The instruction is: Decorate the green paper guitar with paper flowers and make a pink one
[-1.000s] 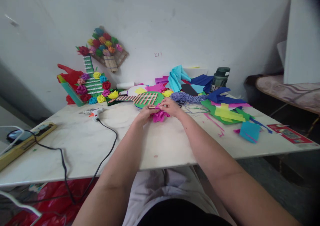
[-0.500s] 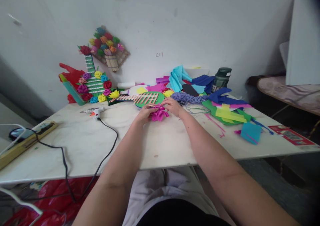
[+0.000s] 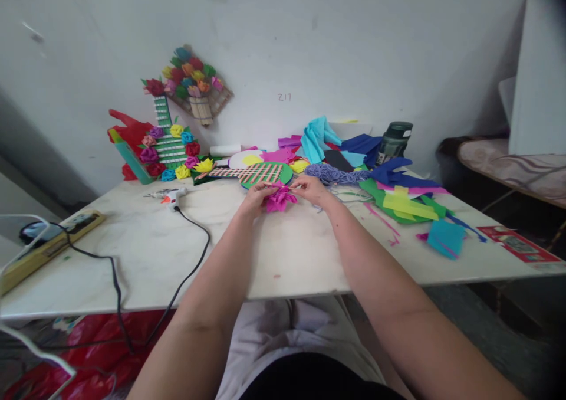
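Observation:
Between my hands, just above the table, is a bright pink crepe-paper flower (image 3: 280, 199) with spread petals. My left hand (image 3: 257, 198) pinches its left side. On the right, my right hand (image 3: 311, 189) has its fingers closed at the flower's right edge, touching the petals. Right behind them lies a flat green guitar-shaped craft (image 3: 287, 174) with a lattice of thin sticks across it. At the tip of its neck sits a yellow paper flower (image 3: 204, 166).
A white glue gun (image 3: 174, 198) lies left, its black cord running over the table edge. A power strip (image 3: 57, 242) is farther left. Purple yarn (image 3: 336, 174), paper scraps (image 3: 400, 202) and a dark bottle (image 3: 393, 142) stand right. A flower-decked guitar craft (image 3: 170, 149) leans on the wall.
My right hand has shifted slightly right, away from the flower's centre, and the flower's petals now show more fully. The camera view has moved slightly.

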Demonstrator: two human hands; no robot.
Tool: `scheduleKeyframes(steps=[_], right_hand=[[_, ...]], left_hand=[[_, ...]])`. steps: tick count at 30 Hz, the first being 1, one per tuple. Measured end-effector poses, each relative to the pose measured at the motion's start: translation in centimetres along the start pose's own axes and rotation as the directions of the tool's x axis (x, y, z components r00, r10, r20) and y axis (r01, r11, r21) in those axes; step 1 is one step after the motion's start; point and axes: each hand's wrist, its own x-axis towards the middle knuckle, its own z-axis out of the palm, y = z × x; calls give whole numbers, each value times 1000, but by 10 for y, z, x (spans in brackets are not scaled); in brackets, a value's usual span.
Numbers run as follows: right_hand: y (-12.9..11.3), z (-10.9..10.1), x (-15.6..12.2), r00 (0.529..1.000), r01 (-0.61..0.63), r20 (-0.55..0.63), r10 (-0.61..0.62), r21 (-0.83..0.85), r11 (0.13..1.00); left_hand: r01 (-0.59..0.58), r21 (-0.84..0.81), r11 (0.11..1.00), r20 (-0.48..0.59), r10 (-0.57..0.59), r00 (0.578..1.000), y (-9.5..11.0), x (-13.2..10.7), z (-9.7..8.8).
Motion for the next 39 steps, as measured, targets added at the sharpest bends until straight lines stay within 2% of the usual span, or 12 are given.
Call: scheduleKeyframes(steps=[4, 8, 14, 18, 21, 24, 27, 33, 36, 39], right_hand=[[3, -3, 0, 1000, -13, -4, 13, -11, 1000], [6, -10, -3, 998, -65, -23, 64, -74, 995], [4, -23, -6, 970, -242, -48, 237, -184, 953], [-2, -25, -5, 943, -328, -70, 324, -41, 944], [-13, -20, -4, 935, -338, -75, 348, 117, 934], [-21, -11, -3, 940, -337, 12, 342, 208, 918], [-25, -2, -2, 921, -390, 89, 380, 242, 888], [-24, 3, -1, 921, -386, 46, 386, 226, 895], [-24, 1, -1, 927, -369, 10, 375, 203, 907], [-23, 0, -1, 934, -344, -36, 355, 177, 922]], left_hand=[[-15, -14, 1000, -6, 15, 1000, 4, -2, -1], [-92, -27, 995, -26, 91, 995, 5, -1, -3], [-96, -9, 995, -103, 94, 990, 5, 0, -6], [-101, -18, 995, -117, 98, 988, 5, 0, -5], [-105, -28, 994, -102, 102, 990, 2, 2, -3], [-106, -43, 993, -95, 101, 990, -1, 4, 0], [-91, -64, 994, -78, 86, 993, -3, 4, 5], [-61, -79, 995, -56, 57, 997, 1, 3, 10], [-69, -65, 995, -98, 63, 993, 4, 4, 9], [-119, 1, 993, -172, 117, 978, 5, 5, 6]])
